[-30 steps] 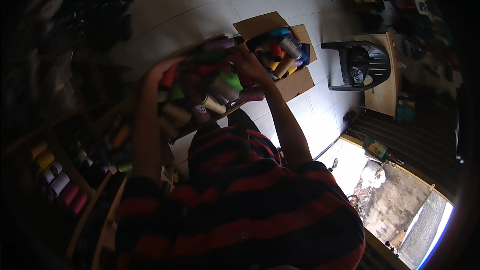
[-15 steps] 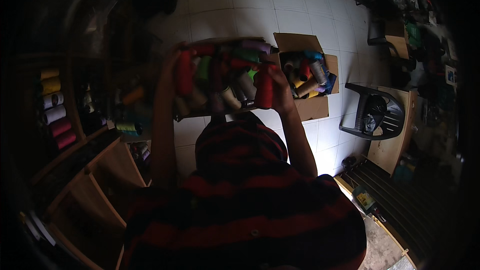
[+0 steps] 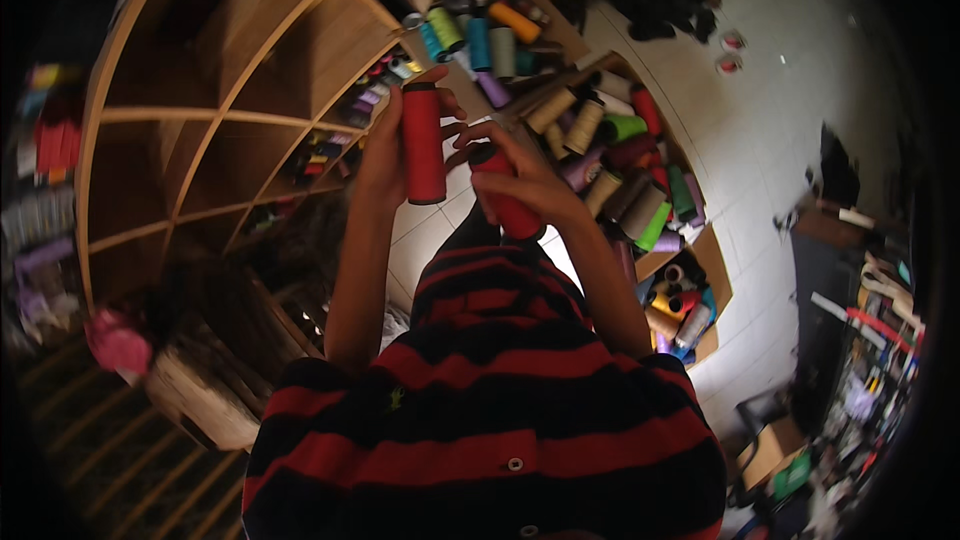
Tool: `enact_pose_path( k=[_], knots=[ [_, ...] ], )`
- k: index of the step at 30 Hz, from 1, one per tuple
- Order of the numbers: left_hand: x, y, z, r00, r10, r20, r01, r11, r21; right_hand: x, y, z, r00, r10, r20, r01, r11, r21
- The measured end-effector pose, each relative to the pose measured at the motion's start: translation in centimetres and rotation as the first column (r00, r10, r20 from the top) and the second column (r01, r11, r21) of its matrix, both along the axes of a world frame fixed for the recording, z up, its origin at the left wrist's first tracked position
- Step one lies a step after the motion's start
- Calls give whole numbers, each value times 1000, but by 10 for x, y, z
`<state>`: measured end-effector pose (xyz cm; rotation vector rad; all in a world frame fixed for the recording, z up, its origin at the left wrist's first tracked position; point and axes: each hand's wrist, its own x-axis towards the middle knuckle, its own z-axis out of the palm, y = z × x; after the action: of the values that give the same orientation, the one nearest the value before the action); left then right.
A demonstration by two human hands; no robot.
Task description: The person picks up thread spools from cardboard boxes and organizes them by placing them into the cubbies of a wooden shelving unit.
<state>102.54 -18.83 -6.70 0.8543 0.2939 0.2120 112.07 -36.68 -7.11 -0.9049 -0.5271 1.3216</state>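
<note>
Both hands and their red spools have moved away from over the long cardboard box [image 3: 618, 62], which half a second ago sat directly beneath them; it now lies to their right, and wooden shelves [image 3: 300, 52] fill the upper left of the frame.

Just left of the upper centre, the left hand [image 3: 382, 162] grasps one red spool [image 3: 424, 145], which stands nearly upright, its dark ends showing at top and bottom. Fingers reach past its right side. Close by on the right, the right hand [image 3: 535, 185] is wrapped around a second red spool [image 3: 512, 214], tilted so that its top leans to the left. Fingers of the two hands come near each other between the spools; I cannot tell whether they touch.

Right of centre, the long box holds a jumble of spools, among them a bright green spool [image 3: 652, 227]. A smaller cardboard box [image 3: 716, 270] sits just below it, also filled with spools. Near the top middle lie more, including an orange spool [image 3: 514, 20] and a purple spool [image 3: 493, 88]. Pale floor tiles [image 3: 745, 130] spread across the upper right, and a striped shirt [image 3: 480, 420] fills the lower middle.
</note>
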Motion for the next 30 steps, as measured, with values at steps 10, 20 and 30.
enact_pose_path(
  k=[10, 20, 30],
  knots=[
    [-156, 50, 27, 963, 261, 68, -254, 962, -98, -49, 54, -10, 907, 362, 216, -342, 931, -126],
    [-245, 124, -3, 953, 286, -102, -297, 949, -106, -80, 90, -33, 922, 300, 246, -206, 915, -347],
    [-284, 157, -2, 903, 212, -373, -201, 977, 69, -169, 190, -12, 855, 496, 150, -486, 868, -102]
  ],
)
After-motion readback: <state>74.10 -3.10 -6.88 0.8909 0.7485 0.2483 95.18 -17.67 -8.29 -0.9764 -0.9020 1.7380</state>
